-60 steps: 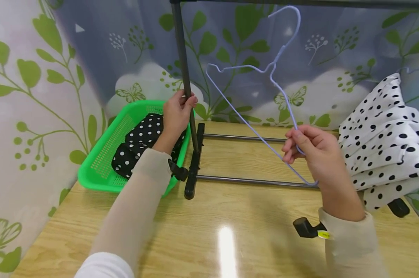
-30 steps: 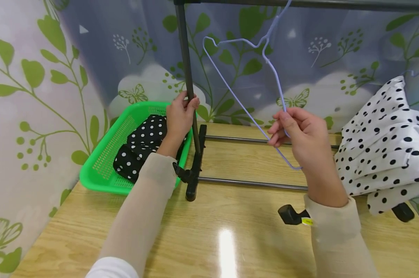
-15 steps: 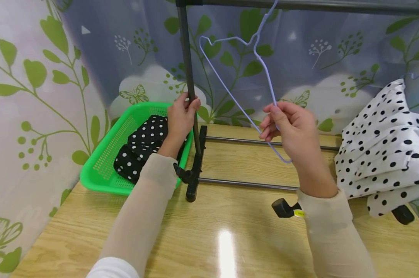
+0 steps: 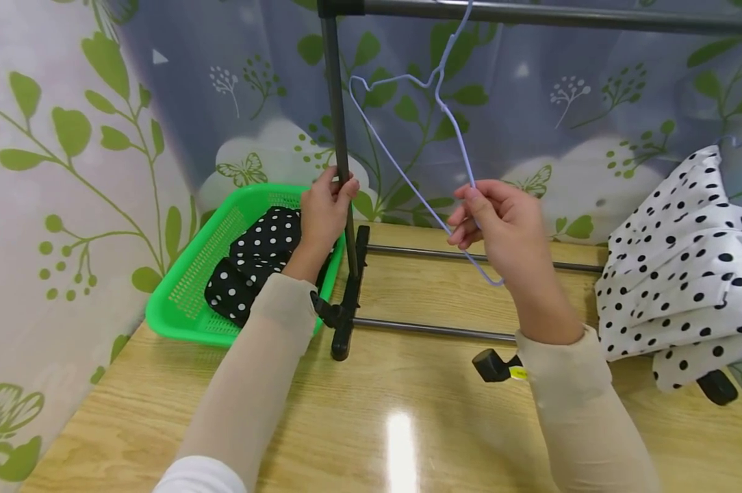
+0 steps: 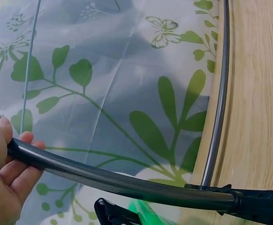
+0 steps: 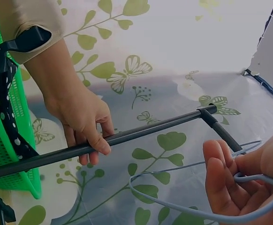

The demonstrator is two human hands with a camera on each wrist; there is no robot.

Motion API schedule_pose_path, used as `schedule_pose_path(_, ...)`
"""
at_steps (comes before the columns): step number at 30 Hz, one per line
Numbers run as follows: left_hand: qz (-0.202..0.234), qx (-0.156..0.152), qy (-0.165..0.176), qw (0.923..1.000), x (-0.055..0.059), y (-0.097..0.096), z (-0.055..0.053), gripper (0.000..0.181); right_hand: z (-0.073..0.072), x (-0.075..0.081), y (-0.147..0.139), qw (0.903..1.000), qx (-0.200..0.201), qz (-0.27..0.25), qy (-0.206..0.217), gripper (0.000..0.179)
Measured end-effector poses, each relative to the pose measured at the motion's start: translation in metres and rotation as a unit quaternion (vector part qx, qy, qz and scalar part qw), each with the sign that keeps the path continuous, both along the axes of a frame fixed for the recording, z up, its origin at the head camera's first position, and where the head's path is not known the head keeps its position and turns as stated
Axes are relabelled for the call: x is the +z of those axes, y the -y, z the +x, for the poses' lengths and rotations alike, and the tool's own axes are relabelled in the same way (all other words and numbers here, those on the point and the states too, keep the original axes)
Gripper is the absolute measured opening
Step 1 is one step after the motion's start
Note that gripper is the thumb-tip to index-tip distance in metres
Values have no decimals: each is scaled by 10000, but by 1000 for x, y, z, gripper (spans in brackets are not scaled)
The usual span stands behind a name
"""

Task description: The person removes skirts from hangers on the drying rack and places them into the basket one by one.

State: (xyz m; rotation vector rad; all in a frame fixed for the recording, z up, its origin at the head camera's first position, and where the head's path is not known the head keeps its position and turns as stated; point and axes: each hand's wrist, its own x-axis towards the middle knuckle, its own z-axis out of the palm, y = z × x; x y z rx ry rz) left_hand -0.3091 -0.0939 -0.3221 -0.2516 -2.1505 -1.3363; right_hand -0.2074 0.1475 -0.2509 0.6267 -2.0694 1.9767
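My right hand (image 4: 500, 219) pinches a thin lilac clothes hanger (image 4: 402, 171) by one lower side, between thumb and fingers. The hanger carries no garment. Its neck crosses in front of the rack's top rail (image 4: 556, 15); most of the hook is cut off by the frame, so I cannot tell whether it sits over the rail. My left hand (image 4: 324, 209) grips the dark upright post (image 4: 337, 103) of the clothes rack. In the right wrist view, the left thumb and fingers (image 6: 99, 140) wrap that post, and the hanger (image 6: 174, 206) loops past my right palm.
A green basket (image 4: 161, 311) with black polka-dot cloth (image 4: 266, 236) stands left of the rack. White cloth with black dots (image 4: 685, 274) hangs at the right. The rack's lower bars (image 4: 432, 330) run just above the wooden table (image 4: 322, 424); a patterned curtain lies behind.
My right hand has moved left and upward with the hanger, whose hook has risen to the top rail. The left hand keeps its grip on the post. The head view has shifted slightly.
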Motion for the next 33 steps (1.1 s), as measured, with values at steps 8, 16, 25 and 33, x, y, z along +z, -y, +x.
schedule_pose_path(8,44,10,-37,10000,0,-1,1,26,-6,-2,8,9996,44,77,283,21)
schedule_pose_path(16,23,41,-32,10000,0,-1,1,24,-9,-5,14,9984,-31,399,388,23)
schedule_pose_path(25,42,41,-62,10000,0,-1,3,23,-11,-8,16,9970,-117,607,467,26)
schedule_pose_path(33,61,31,-85,9999,1,-1,3,24,-11,-8,12,9960,-491,729,141,32)
